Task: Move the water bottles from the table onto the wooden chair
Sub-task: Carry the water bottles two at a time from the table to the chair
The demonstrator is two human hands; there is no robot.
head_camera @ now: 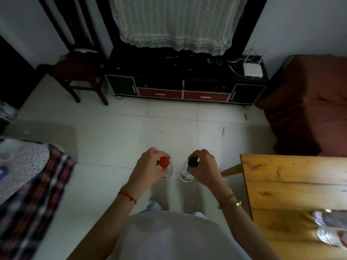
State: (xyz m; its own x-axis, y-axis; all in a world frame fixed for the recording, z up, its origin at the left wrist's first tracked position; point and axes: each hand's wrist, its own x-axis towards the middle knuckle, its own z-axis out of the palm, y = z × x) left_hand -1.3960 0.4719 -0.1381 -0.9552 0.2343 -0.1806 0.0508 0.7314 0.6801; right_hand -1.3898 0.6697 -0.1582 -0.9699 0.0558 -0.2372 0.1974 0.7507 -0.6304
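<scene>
My left hand (148, 167) grips a clear water bottle with a red cap (164, 162) by its neck. My right hand (205, 167) grips a second clear bottle with a dark green cap (193, 162) the same way. Both bottles hang upright over the white tiled floor in front of me, close together. The light wooden table (293, 186) is at my right, with more plastic bottles (328, 228) lying blurred at its near right edge. The dark wooden chair (78, 70) stands at the far left by the wall, its seat bare.
A black TV cabinet (184, 85) with red drawers lines the far wall, a white router (252, 71) on it. A brown-covered seat (309, 102) sits at the right. A checked cloth and lace cover (28, 177) lie at the left. Open tiled floor lies between me and the chair.
</scene>
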